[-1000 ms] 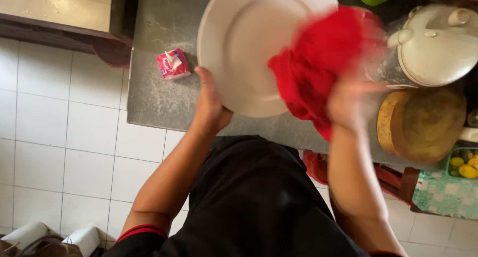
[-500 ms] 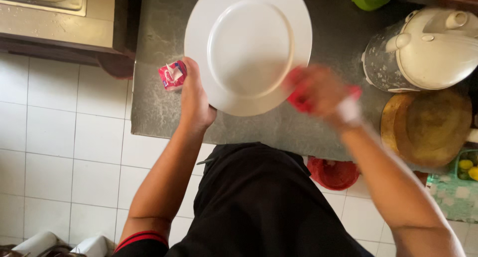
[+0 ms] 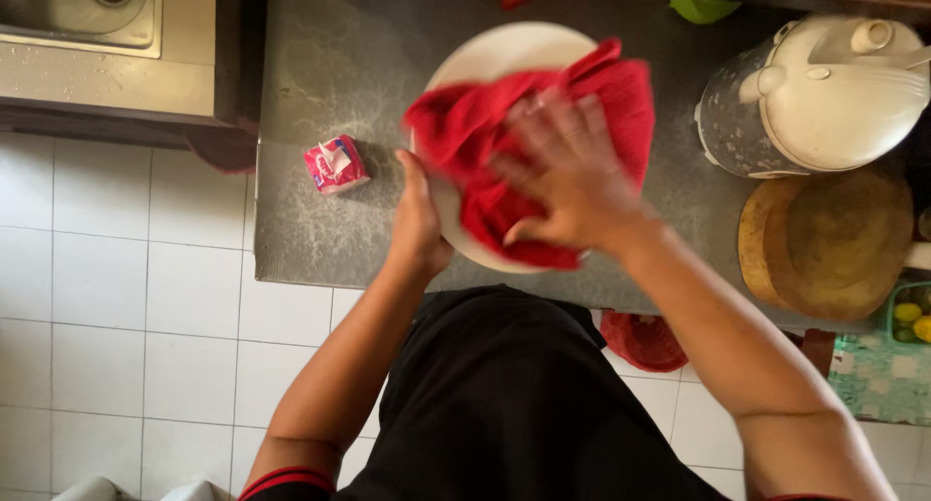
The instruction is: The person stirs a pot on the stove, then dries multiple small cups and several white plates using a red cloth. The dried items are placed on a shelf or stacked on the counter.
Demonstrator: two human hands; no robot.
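Red cloth (image 3: pixel 504 142), one piece, lies bunched over the face of one white plate (image 3: pixel 495 60), which is held up over the grey stone worktop (image 3: pixel 330 64). Two hands work it. The left hand (image 3: pixel 419 220) grips the plate's left rim, its fingers curled out of sight behind the plate and the thumb lying along the front edge. The right hand (image 3: pixel 567 176) lies flat on the cloth, fingers (image 3: pixel 543 118) spread and blurred, pressing the cloth against the plate; the cloth shows beyond the fingertips on the far side and hangs past the palm on the near side.

Elsewhere on the worktop there is one small pink and white packet (image 3: pixel 336 163), just left of the left hand and apart from it. To the right stands one white lidded pot (image 3: pixel 824 94), and nearer than it one round wooden chopping block (image 3: pixel 824 244) at the worktop's near edge. One steel sink (image 3: pixel 87 26) sits at the far left, divided from the stone by a dark gap.

Between the packet and the plate the stone is bare, and the plate's near rim reaches almost to the worktop's near edge. Its right rim stays apart from the pot. Below the edge, one red basket (image 3: pixel 645 341) rests on the white tiled floor (image 3: pixel 126 317).
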